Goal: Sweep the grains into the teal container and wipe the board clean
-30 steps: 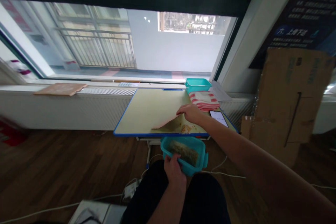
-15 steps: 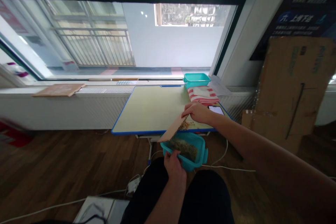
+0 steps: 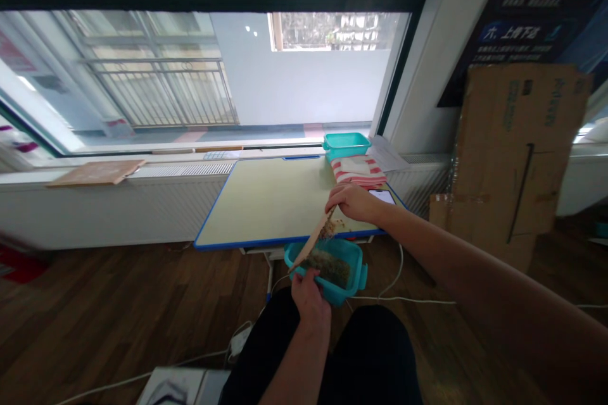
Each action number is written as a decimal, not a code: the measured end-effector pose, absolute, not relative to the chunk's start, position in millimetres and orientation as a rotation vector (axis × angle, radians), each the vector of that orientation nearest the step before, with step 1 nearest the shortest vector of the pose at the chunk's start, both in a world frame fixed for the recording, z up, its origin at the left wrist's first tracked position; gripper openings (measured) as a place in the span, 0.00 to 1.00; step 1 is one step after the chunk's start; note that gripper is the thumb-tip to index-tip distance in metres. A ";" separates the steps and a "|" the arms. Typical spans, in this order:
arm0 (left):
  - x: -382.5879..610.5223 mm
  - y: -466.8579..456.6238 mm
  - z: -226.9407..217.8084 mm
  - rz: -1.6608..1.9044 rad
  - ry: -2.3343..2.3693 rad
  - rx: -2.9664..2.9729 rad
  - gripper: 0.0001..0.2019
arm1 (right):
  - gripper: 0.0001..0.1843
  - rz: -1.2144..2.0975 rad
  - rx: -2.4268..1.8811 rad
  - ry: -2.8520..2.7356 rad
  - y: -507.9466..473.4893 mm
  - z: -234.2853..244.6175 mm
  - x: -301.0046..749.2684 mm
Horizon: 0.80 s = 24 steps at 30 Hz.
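My left hand grips the near rim of a teal plastic box holding a heap of mixed grains, kept just below the front edge of a small blue-edged table. My right hand is closed on a thin brown cardboard sheet, tilted on edge, its lower end over the box. A small pile of grains lies on the table edge beside the sheet, right under my right hand.
At the table's far right stand a second teal box, a folded red-striped cloth and a phone. Cardboard boxes lean against the wall at right. A wooden board lies on the sill. Cables cross the wood floor.
The cardboard sheet went from lying nearly flat on the table to tilted steeply over the box, pushing grains to the table edge. The left hand kept the box under that edge.
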<state>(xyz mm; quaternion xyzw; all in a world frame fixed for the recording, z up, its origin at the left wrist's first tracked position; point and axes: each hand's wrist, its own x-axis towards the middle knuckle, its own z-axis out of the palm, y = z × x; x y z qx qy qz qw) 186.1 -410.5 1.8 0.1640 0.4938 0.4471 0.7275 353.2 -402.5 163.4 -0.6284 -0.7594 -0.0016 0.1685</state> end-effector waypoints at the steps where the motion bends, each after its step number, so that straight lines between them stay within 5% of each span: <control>1: 185.9 -410.1 1.1 0.987 1.087 0.359 0.13 | 0.26 -0.034 -1.777 -2.128 -402.3 161.4 354.9; 8: 184.2 -408.4 -2.9 0.989 1.063 0.332 0.13 | 0.24 -0.181 -1.896 -1.958 -414.4 147.8 382.4; 24: 182.6 -402.7 -9.5 0.996 1.079 0.387 0.13 | 0.19 -0.233 -2.892 -1.492 -456.7 180.5 343.1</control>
